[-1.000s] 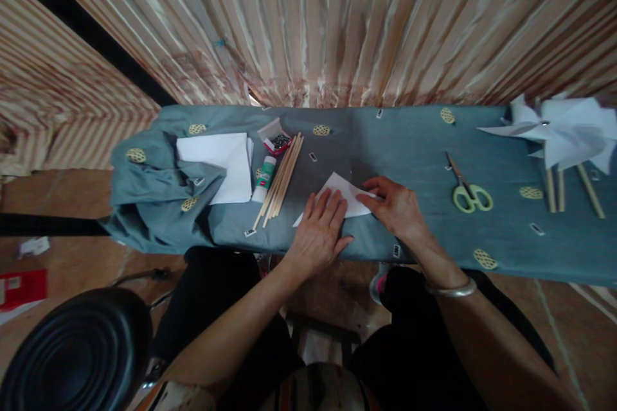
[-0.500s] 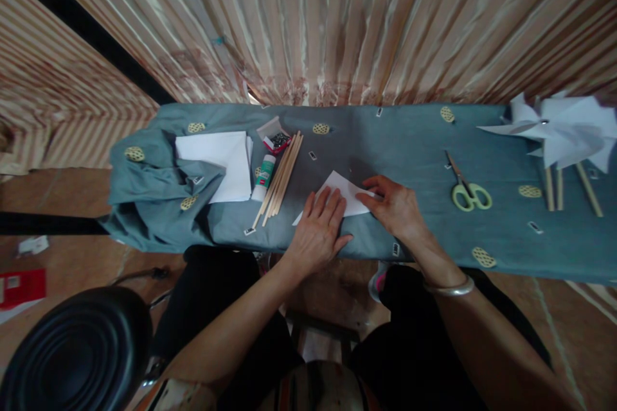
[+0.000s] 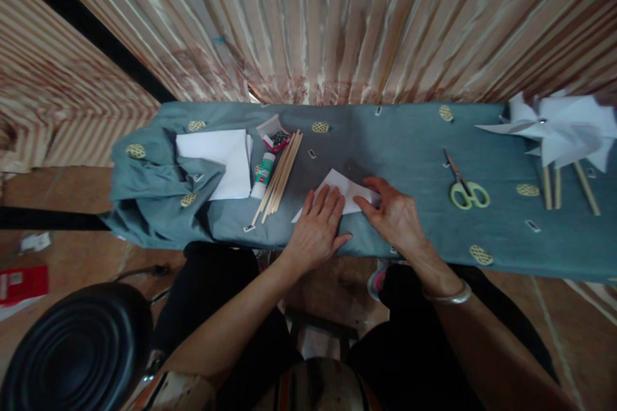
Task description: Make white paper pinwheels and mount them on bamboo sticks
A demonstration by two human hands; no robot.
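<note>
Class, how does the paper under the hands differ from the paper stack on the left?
The handled paper lies under the left hand, its right corner at the right hand; neither touches the paper stack.
The handled paper points a corner away from the person; the paper stack has a straight far edge.
Bunched cloth covers part of the paper stack, but not the handled paper.
Both are white.

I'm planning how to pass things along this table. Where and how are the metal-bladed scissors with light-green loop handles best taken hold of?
Probably by both light-green handle loops, coming from the near side with the right hand: the scissors lie flat, loops towards the person, metal blades pointing away.
</note>
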